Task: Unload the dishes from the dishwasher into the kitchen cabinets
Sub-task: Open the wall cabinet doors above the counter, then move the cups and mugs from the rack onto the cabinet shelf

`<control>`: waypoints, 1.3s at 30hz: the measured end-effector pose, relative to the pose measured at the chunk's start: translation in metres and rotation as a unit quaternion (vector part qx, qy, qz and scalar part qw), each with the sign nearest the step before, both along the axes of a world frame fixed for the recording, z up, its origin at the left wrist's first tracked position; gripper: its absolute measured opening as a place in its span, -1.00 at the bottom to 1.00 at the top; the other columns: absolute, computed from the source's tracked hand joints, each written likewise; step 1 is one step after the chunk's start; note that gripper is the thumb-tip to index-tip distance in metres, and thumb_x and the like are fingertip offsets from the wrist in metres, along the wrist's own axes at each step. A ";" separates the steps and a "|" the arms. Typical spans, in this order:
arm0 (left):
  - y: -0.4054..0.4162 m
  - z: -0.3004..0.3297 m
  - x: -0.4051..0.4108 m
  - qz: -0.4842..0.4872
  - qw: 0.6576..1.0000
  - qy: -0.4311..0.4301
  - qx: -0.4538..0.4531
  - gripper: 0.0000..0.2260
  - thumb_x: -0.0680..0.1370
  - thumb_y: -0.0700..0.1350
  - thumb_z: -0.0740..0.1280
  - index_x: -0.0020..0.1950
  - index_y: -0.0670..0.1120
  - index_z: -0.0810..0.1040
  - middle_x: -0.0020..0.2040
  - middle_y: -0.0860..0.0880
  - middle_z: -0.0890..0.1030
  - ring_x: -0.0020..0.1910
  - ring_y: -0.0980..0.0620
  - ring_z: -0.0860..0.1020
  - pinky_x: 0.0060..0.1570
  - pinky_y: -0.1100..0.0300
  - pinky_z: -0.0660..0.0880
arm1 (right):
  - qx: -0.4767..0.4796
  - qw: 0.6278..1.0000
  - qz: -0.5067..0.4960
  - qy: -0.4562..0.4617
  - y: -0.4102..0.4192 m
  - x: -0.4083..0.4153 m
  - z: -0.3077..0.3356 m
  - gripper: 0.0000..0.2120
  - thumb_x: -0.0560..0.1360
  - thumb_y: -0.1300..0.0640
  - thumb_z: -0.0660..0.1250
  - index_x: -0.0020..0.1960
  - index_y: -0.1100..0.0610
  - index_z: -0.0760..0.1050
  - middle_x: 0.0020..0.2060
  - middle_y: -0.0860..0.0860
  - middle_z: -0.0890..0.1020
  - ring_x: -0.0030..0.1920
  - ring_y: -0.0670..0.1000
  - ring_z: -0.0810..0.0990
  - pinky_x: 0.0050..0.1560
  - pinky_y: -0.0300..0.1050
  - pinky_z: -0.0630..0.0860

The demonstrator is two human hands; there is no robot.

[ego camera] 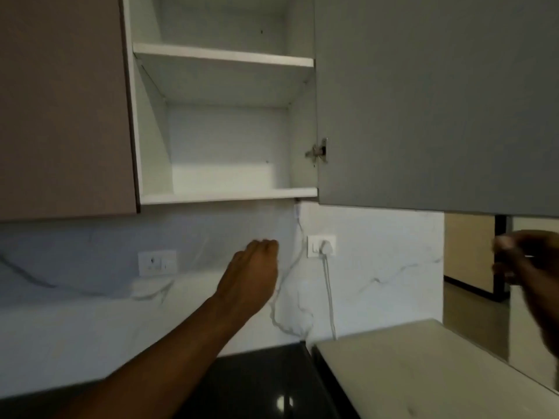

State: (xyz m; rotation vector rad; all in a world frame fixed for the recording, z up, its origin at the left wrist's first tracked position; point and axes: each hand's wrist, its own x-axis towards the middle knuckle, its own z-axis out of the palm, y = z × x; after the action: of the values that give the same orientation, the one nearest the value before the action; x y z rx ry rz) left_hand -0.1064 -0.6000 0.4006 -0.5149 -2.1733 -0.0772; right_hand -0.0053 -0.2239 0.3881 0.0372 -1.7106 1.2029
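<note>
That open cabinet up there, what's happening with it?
A person stands at the counter below the open wall cabinet, whose door is swung wide. Its shelves show no dishes. The left hand reaches toward the backsplash holding nothing; the right hand is blurred at the frame's edge.

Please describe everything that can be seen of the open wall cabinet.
The open wall cabinet hangs above the marble-look backsplash. Its inside is white board with two shelves in view, and no dishes show on them. Its grey door is swung open to the right on a metal hinge. Neither hand touches it.
</note>
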 end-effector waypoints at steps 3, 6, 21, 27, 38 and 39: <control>0.074 -0.045 0.066 -0.073 0.997 -0.021 -0.034 -0.83 0.34 -0.35 0.45 -0.15 -0.17 0.56 -0.34 -0.07 0.58 -0.41 -0.02 0.52 -0.42 0.10 0.53 | 0.028 0.995 0.044 -0.087 0.018 0.029 -0.039 -0.75 0.46 -0.20 0.31 -0.01 -0.05 0.46 -0.10 -0.06 0.61 -0.11 0.06 0.63 -0.05 0.19 0.53; 0.120 -0.077 0.124 -0.054 0.996 -0.060 -0.027 -0.81 0.32 -0.31 0.45 -0.20 -0.10 0.51 -0.37 -0.01 0.54 -0.43 0.01 0.48 -0.48 0.21 0.35 | 0.094 0.984 0.031 -0.146 0.038 0.064 -0.089 -0.90 0.52 -0.03 0.32 -0.04 -0.03 0.44 -0.16 -0.06 0.62 -0.17 0.01 0.63 -0.19 0.02 0.49; 0.256 -0.222 0.336 -0.066 0.933 -0.352 0.008 -0.80 0.60 -0.09 0.19 0.15 -0.13 0.49 0.08 -0.09 0.56 0.06 -0.11 0.52 -0.02 0.02 0.49 | 0.176 0.910 0.090 -0.364 0.151 0.290 -0.282 -0.87 0.50 0.17 0.37 -0.01 0.03 0.46 -0.14 -0.08 0.60 -0.19 -0.06 0.59 -0.24 -0.10 0.50; 0.277 -0.288 0.402 -0.014 0.883 -0.464 0.065 -0.75 0.61 -0.09 0.18 0.25 -0.11 0.47 0.19 -0.08 0.55 0.10 -0.06 0.53 0.09 0.04 0.50 | 0.156 0.873 0.138 -0.441 0.191 0.345 -0.335 -0.89 0.53 0.20 0.34 0.03 0.06 0.47 -0.10 -0.05 0.59 -0.13 -0.02 0.58 -0.22 -0.23 0.44; 0.337 -0.364 0.392 0.069 0.860 -0.489 0.130 -0.69 0.60 -0.02 0.24 0.32 -0.06 0.41 0.25 -0.03 0.53 0.16 0.01 0.52 0.03 0.27 0.43 | 0.181 0.820 0.178 -0.513 0.282 0.299 -0.411 -0.76 0.50 0.20 0.37 0.13 0.09 0.44 -0.03 -0.01 0.56 -0.09 -0.03 0.58 -0.22 -0.27 0.43; 0.354 -0.379 0.381 0.082 0.854 -0.494 0.143 -0.66 0.59 0.00 0.25 0.35 -0.05 0.39 0.28 -0.04 0.51 0.20 -0.01 0.51 0.08 0.23 0.46 | 0.192 0.816 0.183 -0.514 0.296 0.279 -0.422 -0.66 0.48 0.20 0.39 0.23 0.12 0.42 0.02 0.01 0.55 -0.07 -0.02 0.58 -0.18 -0.24 0.44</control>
State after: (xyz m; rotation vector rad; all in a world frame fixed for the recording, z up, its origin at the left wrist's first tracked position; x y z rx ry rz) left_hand 0.2748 -0.2459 0.0211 -0.0877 -3.1142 -0.6973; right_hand 0.2735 0.0722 -0.0342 -0.0565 -3.0092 1.1977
